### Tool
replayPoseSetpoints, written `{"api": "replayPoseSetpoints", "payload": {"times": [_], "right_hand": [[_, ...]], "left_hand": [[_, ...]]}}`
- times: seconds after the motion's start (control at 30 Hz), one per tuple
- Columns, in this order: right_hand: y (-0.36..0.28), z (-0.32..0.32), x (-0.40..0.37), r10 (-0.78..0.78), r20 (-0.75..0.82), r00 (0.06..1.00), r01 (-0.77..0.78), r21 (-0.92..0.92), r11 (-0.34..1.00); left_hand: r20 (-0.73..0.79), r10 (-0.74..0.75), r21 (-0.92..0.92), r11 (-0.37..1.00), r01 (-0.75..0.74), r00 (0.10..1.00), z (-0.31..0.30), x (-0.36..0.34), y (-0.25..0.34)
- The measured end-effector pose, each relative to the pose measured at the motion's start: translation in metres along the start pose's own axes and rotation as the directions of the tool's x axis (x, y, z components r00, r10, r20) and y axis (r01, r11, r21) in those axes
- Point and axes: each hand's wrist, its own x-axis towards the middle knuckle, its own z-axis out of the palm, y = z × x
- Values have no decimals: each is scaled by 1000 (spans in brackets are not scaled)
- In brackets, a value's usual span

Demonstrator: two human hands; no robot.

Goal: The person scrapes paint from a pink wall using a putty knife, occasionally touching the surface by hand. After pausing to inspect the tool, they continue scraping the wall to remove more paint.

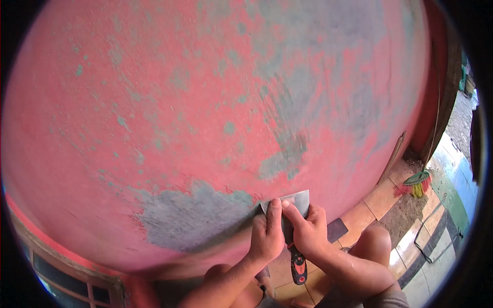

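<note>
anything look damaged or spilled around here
Yes: the pink wall has ragged spots where paint is missing, including a big grey patch left of the scraper. On the tiled floor, what looks like loose dirt lies by the broom, covering some tiles.

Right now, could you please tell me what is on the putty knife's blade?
Thumbs of the left hand and right hand rest on the blade; the part beneath them is hidden.

Wall (195, 128) ahead, room leftward, knee (375, 240) rightward
</note>
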Motion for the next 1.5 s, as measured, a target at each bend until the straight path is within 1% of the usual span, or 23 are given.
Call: {"api": "replayPoseSetpoints", "payload": {"times": [0.03,0.1,0.13,0.17,0.27,0.3,0.4,0.43,0.53,0.57,0.63,0.73,0.77,0.87,1.0,1.07,1.1,1.2,1.23,1.33,1.4,1.47,1.5], "right_hand": [[4,1,3,-66,-15,998,66,-29,997],[-3,1,6,-90,-1,996,90,-48,995],[-9,2,5,-84,3,996,84,-57,995],[-23,3,1,20,16,1000,-19,-67,998],[-8,4,2,-86,-9,996,86,-40,995],[-4,1,1,-2,-10,1000,2,-42,999],[6,-1,3,-29,5,1000,29,-20,999],[1,-3,3,-4,12,1000,4,-43,999],[-3,-3,2,-9,18,1000,10,-57,998],[0,-2,3,-68,16,998,69,-55,996],[2,3,6,-206,8,979,206,-47,977],[-4,6,9,-178,13,984,179,-9,984],[-8,6,9,-180,32,983,181,-43,982],[-16,3,5,-63,67,996,68,-62,996],[0,2,6,-37,52,998,39,-43,998],[-4,4,7,-75,57,996,78,-55,995],[-5,4,10,-93,66,993,98,-79,992],[-1,6,8,-132,60,989,137,-96,986],[-3,7,7,-167,49,985,171,-89,981],[1,7,4,-115,36,993,116,-35,993],[-8,8,4,-91,46,995,93,-52,994],[-8,6,5,-84,42,996,86,-68,994],[-9,8,3,-81,40,996,84,-72,994]], "left_hand": [[2,14,-9,1000,-14,1000,1,1,1],[30,62,-34,998,-61,998,0,4,3],[15,1,-14,1000,-1,1000,2,4,14],[11,-22,-19,1000,22,1000,3,1,21],[-41,-1,-3,1000,1,999,8,-3,13],[-67,19,6,1000,-19,998,9,-4,7],[-24,10,45,999,-9,1000,3,-4,0],[-31,-48,-54,997,46,998,6,-4,1],[-55,-1,-29,1000,-1,998,10,-3,5],[-67,44,-38,998,-46,997,11,0,5],[-42,17,-14,1000,-17,999,6,-3,7],[-55,18,-54,998,-21,998,8,3,12],[-65,13,-64,998,-18,998,9,3,16],[-105,-4,-75,997,-4,994,11,-1,13],[-70,-3,-64,998,-1,998,5,-6,7],[-61,39,-28,999,-41,997,3,-4,2],[-69,-13,-57,998,9,998,3,-4,10],[-88,-15,-85,996,7,996,6,-2,15],[-143,17,-82,996,-29,990,12,-2,18],[-96,29,45,999,-25,995,2,-4,9],[-107,32,-18,999,-35,994,4,0,9],[-118,-19,-42,999,14,993,7,-3,15],[-187,127,28,992,-124,974,15,0,17]]}}
